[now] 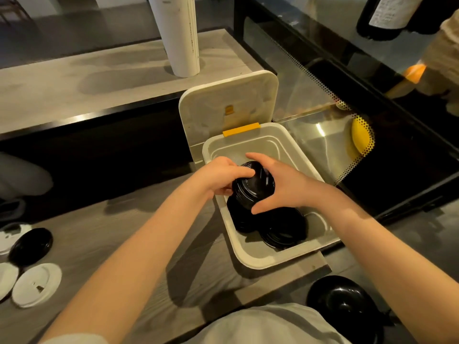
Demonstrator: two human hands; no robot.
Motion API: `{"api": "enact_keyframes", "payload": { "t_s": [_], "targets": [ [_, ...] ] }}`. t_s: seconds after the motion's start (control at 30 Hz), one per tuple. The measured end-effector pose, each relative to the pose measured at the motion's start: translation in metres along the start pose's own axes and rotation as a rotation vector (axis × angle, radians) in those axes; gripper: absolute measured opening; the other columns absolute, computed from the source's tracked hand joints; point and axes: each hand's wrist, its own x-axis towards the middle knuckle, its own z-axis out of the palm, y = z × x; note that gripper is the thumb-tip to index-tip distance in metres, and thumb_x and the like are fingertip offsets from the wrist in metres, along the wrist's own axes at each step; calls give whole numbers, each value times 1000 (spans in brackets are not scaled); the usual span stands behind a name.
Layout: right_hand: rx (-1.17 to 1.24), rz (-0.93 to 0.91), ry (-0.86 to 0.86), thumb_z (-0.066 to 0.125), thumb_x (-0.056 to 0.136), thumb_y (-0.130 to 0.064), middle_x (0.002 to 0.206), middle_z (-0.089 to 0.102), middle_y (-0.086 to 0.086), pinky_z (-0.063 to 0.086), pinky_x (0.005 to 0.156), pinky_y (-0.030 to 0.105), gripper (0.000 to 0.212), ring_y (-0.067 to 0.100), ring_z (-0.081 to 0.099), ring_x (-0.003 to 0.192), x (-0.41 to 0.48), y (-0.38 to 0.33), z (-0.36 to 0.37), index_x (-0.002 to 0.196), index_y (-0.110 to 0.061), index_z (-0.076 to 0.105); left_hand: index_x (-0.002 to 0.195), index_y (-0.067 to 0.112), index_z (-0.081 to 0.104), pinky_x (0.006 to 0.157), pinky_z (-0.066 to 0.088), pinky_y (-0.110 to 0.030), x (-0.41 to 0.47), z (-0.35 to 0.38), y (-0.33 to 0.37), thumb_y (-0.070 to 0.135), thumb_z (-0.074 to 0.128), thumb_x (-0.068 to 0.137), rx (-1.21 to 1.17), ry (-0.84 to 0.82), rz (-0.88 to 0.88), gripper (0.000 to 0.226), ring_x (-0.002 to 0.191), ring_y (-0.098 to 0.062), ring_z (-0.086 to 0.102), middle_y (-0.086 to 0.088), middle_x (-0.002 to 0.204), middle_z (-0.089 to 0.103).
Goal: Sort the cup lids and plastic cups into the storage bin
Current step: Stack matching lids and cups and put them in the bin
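Location type: café or drinks-shop service counter. Indicators: a black-framed glass display case point(347, 78) beside the wooden counter point(99, 232); a tall white stack point(178, 33), apparently paper cups, on the raised ledge; a loose takeaway black lid point(31, 245) and white lid point(37, 284); a labelled bottle point(387, 13).

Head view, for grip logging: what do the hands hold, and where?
The left hand and right hand grip a stack of black round plastic lids by opposite sides.

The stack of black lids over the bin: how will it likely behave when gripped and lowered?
The stack of black lids looks thin-walled: probably light, flexible. Glossy, so lids may slip apart; left hand and right hand both grip it.
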Motion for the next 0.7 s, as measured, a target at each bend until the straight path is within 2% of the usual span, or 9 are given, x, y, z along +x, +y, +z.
{"api": "enact_keyframes", "payload": {
  "t_s": [0.1, 0.17, 0.2, 0.27, 0.33, 0.43, 0.53, 0.6, 0.7],
  "targets": [
    [-6, -10, 33, 85, 56, -38, 133, 42, -12, 45, 97, 29, 104, 10, 47, 118, 6, 1, 1, 141, -37, 25, 89, 9, 62, 59, 50, -23, 3, -1, -1, 32, 66, 85, -18, -22, 35, 23, 62, -10, 57, -1, 70, 61],
    [-15, 15, 49, 85, 57, -36, 134, 41, -11, 45, 97, 29, 101, 11, 47, 119, 7, 6, 1, 140, -36, 26, 103, 8, 62, 72, 55, -30, 5, -2, -7, 36, 63, 87, 34, 19, 107, 32, 73, -12, 62, 0, 79, 64],
    [-36, 36, 61, 85, 59, -35, 136, 39, -9, 43, 99, 28, 101, 12, 45, 121, 8, 10, 2, 141, -35, 26, 112, 10, 60, 81, 54, -33, 6, -4, -12, 37, 62, 87, 120, 97, 164, 38, 84, -14, 64, -1, 91, 66],
    [-59, 102, 80, 84, 61, -35, 138, 38, -6, 42, 101, 30, 102, 14, 44, 123, 12, 18, 5, 142, -34, 22, 125, 13, 54, 93, 46, -30, 7, -12, -27, 34, 61, 88, 364, 315, 308, 43, 106, -15, 58, -2, 115, 62],
    [-82, 170, 79, 83, 60, -36, 132, 43, -3, 47, 94, 33, 100, 17, 50, 113, 14, 22, 11, 137, -38, 19, 132, 13, 50, 102, 36, -29, 7, -23, -48, 31, 59, 90, 584, 411, 454, 47, 123, -16, 48, -3, 132, 54],
    [-245, 141, 38, 82, 61, -37, 121, 45, -5, 41, 83, 25, 98, 13, 48, 103, 21, 19, 28, 135, -32, 19, 141, 13, 40, 116, 19, -34, 8, -34, -82, 37, 55, 91, 677, 318, 530, 57, 141, -18, 26, -3, 150, 35],
    [-338, 24, 18, 81, 57, -38, 125, 49, -2, 42, 87, 26, 95, 18, 52, 108, 32, 20, 48, 132, -25, 26, 146, 16, 29, 118, 17, -41, 10, -37, -95, 60, 32, 86, 735, 271, 549, 74, 144, -15, 14, 0, 155, 21],
    [-352, 25, 11, 81, 55, -40, 119, 50, -3, 42, 88, 29, 92, 19, 52, 106, 36, 23, 51, 129, -25, 28, 146, 17, 28, 117, 19, -45, 12, -39, -96, 64, 23, 82, 769, 268, 550, 80, 145, -15, 12, 0, 156, 20],
    [-376, 101, -93, 81, 55, -46, 109, 45, -8, 43, 92, 35, 91, 17, 45, 104, 39, 25, 48, 126, -29, 27, 147, 17, 27, 115, 22, -49, 14, -41, -96, 58, 36, 89, 798, 256, 542, 71, 145, -16, 12, -1, 156, 20]
  ]
}}
